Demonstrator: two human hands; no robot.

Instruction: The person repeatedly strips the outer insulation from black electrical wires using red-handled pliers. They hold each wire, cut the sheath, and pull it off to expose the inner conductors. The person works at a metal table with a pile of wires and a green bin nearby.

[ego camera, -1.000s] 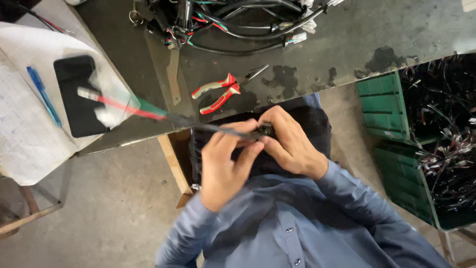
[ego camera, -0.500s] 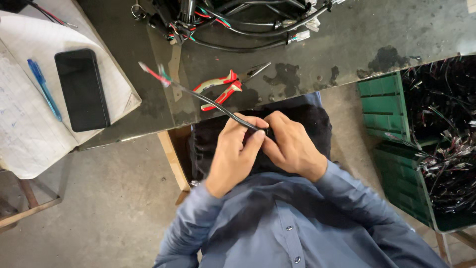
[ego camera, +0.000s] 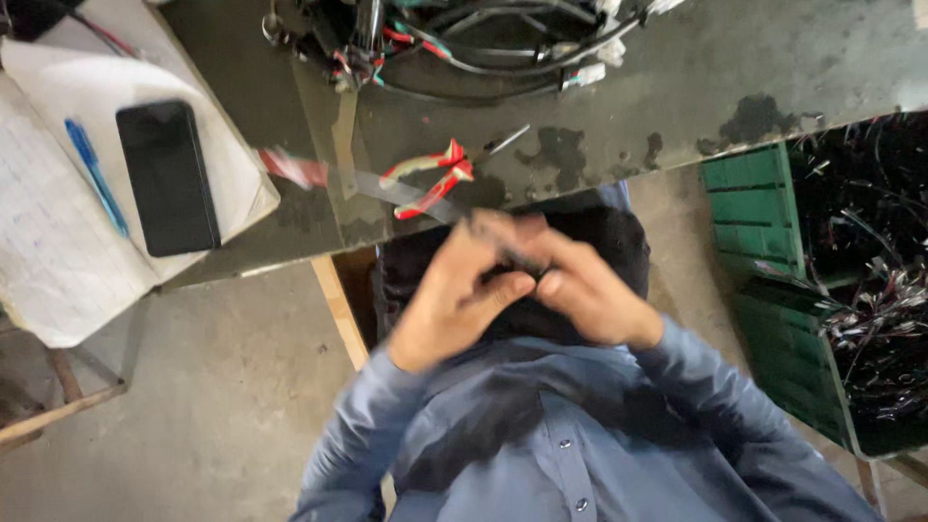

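Head view: two hands pinch one thin dark wire just off the tabletop's near edge.

The left hand [ego camera: 454,290] and right hand [ego camera: 580,290], fingers pressed together, both grip a thin dark wire with a red-taped tip [ego camera: 387,188] that slants back over the dark tabletop [ego camera: 677,87], beside the red-handled pliers [ego camera: 430,179]. A judgement: a firm pinch close to the working point would steady it. Motion blur hides the fingertips and the wire's near end.
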